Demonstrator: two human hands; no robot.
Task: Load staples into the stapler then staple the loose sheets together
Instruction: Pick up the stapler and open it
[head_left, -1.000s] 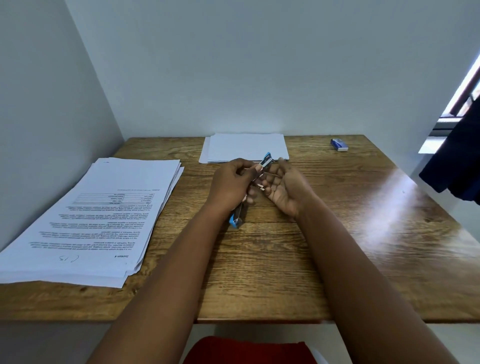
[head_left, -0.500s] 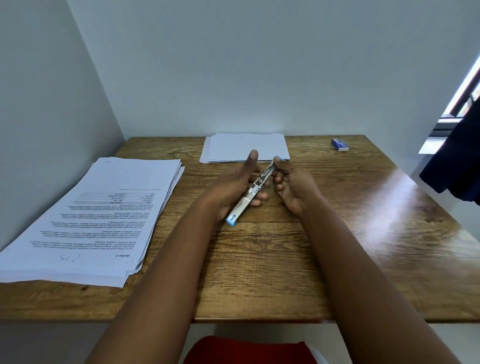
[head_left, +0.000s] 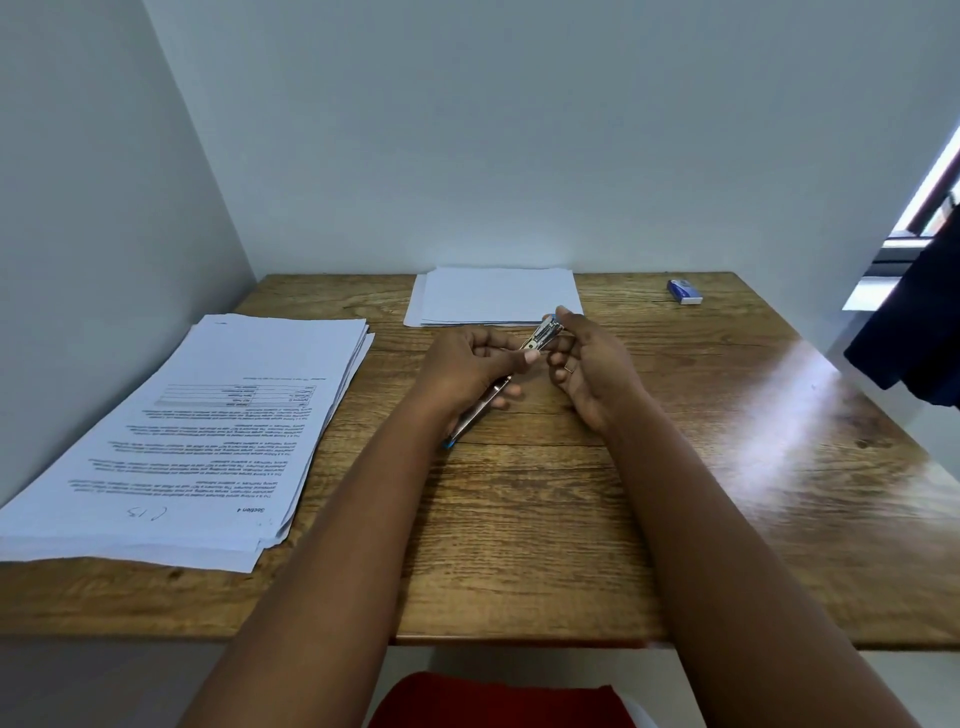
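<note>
Since half a second ago, the left hand (head_left: 470, 366) is curling around the stapler (head_left: 540, 339); the right hand (head_left: 584, 358) is pinching its upper tip at frame centre.

Both forearms are bare, no sleeves in sight; a red garment (head_left: 498, 699) shows at the lap.

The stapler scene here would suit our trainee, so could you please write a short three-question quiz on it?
1. True or false: the left hand grips the stapler.
2. Where does the small blue box lie? A) far right of the table B) on the printed stack C) in the right hand
3. Fill in: the blank sheets lie at the table's ____ edge.

Key: 1 true; 2 A; 3 far.
</note>
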